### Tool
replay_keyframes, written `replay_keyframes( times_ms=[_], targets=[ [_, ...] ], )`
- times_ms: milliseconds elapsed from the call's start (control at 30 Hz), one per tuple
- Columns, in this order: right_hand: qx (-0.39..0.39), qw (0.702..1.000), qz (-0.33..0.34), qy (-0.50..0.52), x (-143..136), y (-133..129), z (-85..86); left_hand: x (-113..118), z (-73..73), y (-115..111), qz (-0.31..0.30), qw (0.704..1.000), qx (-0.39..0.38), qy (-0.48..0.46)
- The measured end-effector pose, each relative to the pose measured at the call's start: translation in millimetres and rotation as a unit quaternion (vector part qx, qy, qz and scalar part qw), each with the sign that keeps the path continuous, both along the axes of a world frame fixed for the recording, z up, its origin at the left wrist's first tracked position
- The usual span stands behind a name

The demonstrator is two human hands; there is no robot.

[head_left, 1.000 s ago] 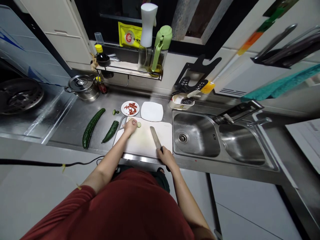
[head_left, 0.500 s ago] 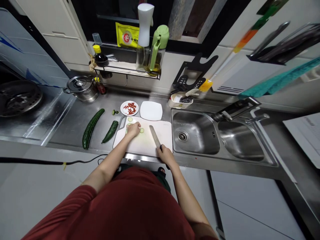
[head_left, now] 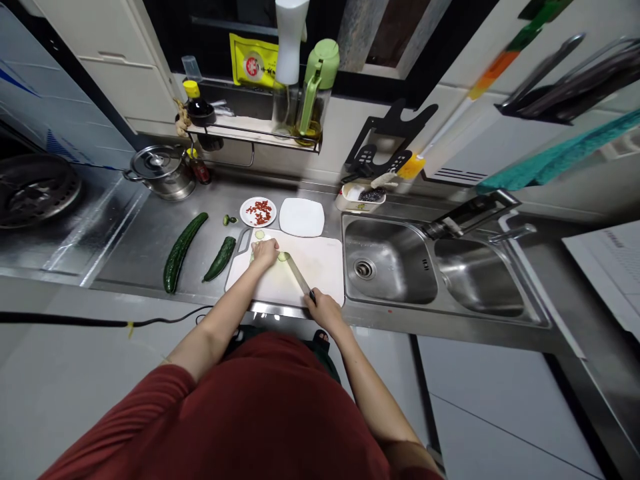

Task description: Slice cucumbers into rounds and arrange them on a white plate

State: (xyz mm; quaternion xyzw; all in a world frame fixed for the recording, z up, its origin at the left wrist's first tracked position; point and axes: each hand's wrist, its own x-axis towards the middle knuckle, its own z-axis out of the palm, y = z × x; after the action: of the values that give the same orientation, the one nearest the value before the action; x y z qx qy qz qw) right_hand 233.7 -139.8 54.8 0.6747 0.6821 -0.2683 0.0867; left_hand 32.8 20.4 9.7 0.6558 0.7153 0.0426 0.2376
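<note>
My right hand [head_left: 324,310] is wrapped round the black handle of a kitchen knife [head_left: 299,275]. Its blade lies over the white cutting board [head_left: 320,267], the tip touching a thin cucumber slice [head_left: 283,256]. On the board's left part rests my left hand [head_left: 265,253], fingers curled down over pale green slices; what exactly the fingers hold is hidden. Another slice [head_left: 259,235] lies near the board's top left. Left of the board are a shorter cucumber piece [head_left: 219,259] and a long whole cucumber [head_left: 185,252].
Behind the board stand a plate of chopped red pieces [head_left: 258,212] and a white square plate [head_left: 301,217]. Small green ends [head_left: 229,219] lie beside them. A double sink [head_left: 390,260] is at the right, a lidded pot [head_left: 163,173] at the back left.
My right hand has moved the knife left, from bare board to the cucumber slice. My left hand has stayed over the slices, shifting slightly. The view has shifted a little.
</note>
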Motion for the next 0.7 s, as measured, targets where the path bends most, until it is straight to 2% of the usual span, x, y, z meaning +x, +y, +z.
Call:
replay_keyframes(
  times_ms=[333, 700],
  targets=[
    [-0.006, 1.0, 0.008, -0.003, -3.3, -1.9, -0.8, 0.4, 3.3, 5.8, 0.006, 1.0, -0.019, 0.006],
    [-0.028, 0.999, 0.01, -0.011, -7.8, -1.5, 1.3, -1.1, -0.1, 6.9, 0.005, 1.0, -0.017, -0.002]
  ],
)
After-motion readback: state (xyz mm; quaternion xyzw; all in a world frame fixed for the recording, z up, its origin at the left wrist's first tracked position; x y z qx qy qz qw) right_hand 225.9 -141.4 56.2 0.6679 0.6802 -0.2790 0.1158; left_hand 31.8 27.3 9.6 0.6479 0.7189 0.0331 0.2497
